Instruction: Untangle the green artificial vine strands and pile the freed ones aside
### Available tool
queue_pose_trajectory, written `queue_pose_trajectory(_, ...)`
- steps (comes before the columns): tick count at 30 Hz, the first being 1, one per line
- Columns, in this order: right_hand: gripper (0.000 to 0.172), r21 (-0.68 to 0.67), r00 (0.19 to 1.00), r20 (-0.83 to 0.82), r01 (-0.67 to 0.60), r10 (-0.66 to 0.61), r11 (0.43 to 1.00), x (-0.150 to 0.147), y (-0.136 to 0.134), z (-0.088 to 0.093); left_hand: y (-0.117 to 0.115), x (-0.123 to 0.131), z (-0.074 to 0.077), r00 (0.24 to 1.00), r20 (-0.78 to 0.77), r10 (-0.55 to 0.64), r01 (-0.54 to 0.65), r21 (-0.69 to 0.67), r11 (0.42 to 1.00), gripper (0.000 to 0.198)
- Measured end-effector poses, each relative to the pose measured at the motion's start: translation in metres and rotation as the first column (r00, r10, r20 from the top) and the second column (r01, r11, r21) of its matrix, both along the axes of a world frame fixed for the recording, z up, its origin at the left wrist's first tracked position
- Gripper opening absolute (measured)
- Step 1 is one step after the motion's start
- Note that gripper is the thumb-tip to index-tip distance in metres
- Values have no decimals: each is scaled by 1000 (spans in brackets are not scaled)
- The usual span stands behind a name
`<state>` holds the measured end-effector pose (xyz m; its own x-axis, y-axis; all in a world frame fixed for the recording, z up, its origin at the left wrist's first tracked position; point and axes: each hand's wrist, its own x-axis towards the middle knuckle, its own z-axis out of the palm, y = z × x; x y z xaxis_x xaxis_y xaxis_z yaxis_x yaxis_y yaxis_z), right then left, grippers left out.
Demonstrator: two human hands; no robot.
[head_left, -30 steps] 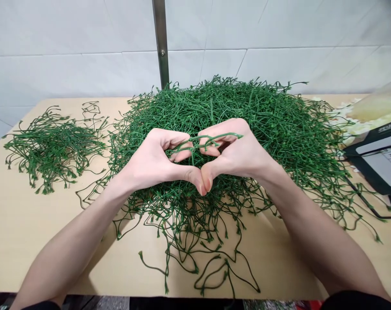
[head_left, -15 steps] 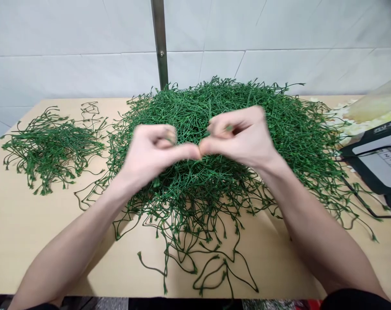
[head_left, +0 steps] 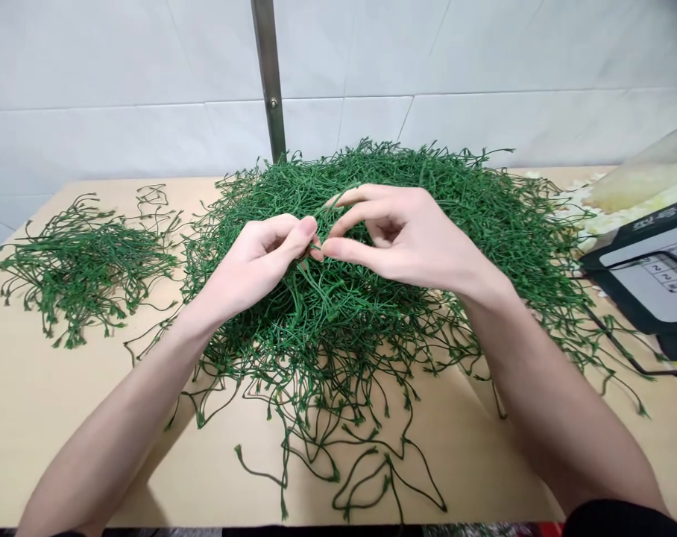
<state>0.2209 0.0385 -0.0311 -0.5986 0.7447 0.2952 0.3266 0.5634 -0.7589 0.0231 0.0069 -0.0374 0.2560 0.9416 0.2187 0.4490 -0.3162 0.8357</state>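
A large heap of thin green plastic stems (head_left: 372, 328) covers the middle of the table. Above its centre, my left hand (head_left: 276, 250) pinches a green stem between thumb and fingers. My right hand (head_left: 394, 231) meets it from the right, its thumb and fingertips closed on the same green stem beside the left fingertips. The fingers of both hands partly hide the stem. To the left lies a smaller pile of similar stems (head_left: 92, 261).
Behind the wooden table (head_left: 48, 418) stands a tiled wall with a metal post (head_left: 270, 82). At the right are a dark box-like device with a white label (head_left: 652, 276), a black cable and pale petals (head_left: 578, 212) beside a clear bag.
My hands have gone from curled fists with thumb tips touching to a pinch at one stem. The left hand's thumb has risen, and the right hand's fingers have stretched out leftward.
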Motion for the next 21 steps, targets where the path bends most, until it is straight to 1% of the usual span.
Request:
queue_pose_trajectory(3,20,54,999,47,-12,9,998,-1,-1,-2,-1,-2,0,999,-34,2,-2,15,1000,36)
queue_pose_trajectory(5,17,49,996,84,-31,27,998,0,0,-4,0,-3,0,998,-56,-4,4,1,1000,35)
queue_pose_trajectory(7,17,42,997,80,0,-4,999,0,1,-5,2,-4,-2,998,-63,-1,1,3,1000,31)
queue_pose_trajectory(8,18,26,998,62,15,-17,1000,1,2,-5,3,-4,-4,999,-47,8,-7,24,1000,28)
queue_pose_trajectory(10,19,-57,1000,10,3,-3,998,2,4,-5,5,-4,-7,1000,8,29,-30,85,996,24)
queue_pose_trajectory(13,22,-178,988,-98,-132,116,975,2,7,-5,6,-4,-11,997,69,39,-47,119,992,22)
queue_pose_trajectory(16,23,-173,949,-212,-272,233,947,2,8,-5,3,-5,-10,995,98,12,-21,96,995,21)
queue_pose_trajectory(18,24,-187,930,-262,-311,258,932,3,8,-6,1,-5,-8,992,128,-1,-10,84,996,23)
queue_pose_trajectory(21,25,-255,924,-294,-322,244,912,5,8,-5,-3,-4,-6,984,177,-5,-3,47,999,26)
